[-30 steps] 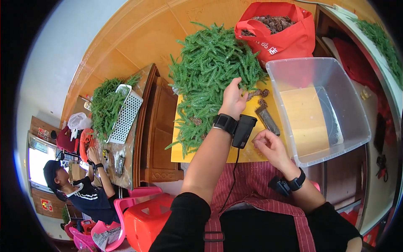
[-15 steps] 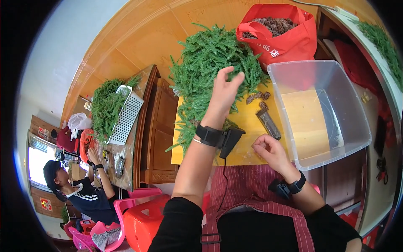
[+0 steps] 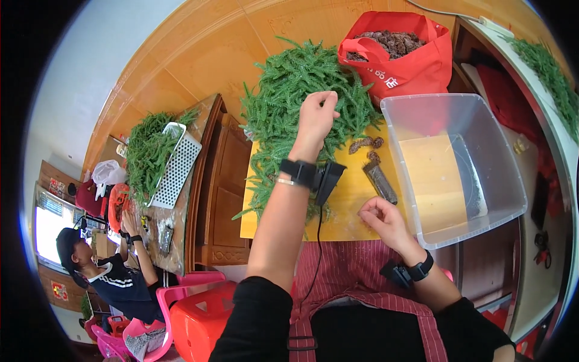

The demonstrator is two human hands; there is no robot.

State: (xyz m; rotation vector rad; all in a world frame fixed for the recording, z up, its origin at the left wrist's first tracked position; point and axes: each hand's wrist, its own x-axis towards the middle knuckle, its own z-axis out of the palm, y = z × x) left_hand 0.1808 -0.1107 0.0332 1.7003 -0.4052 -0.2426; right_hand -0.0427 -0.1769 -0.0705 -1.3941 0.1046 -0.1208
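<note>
My left hand (image 3: 319,111) is stretched forward over a big pile of green feathery sprigs (image 3: 283,90) on the yellow tabletop (image 3: 344,208), and its fingers are closed on sprigs at the pile's right side. Near the table's front edge rests my right hand (image 3: 383,218), fingers curled together; nothing shows in it. Between my hands lie a few brown cones (image 3: 363,145) and a dark oblong block (image 3: 381,181). Each wrist carries a black strap.
A clear plastic bin (image 3: 500,181) stands at the right, and a red bag (image 3: 416,69) of brown cones behind it. At lower left another person (image 3: 114,277) sits at a second table with sprigs and a white perforated tray (image 3: 178,172). Red and pink stools (image 3: 199,314) stand nearby.
My left hand has reached farther forward from the pile's edge into the sprigs and closed on them. My right hand has barely moved.
</note>
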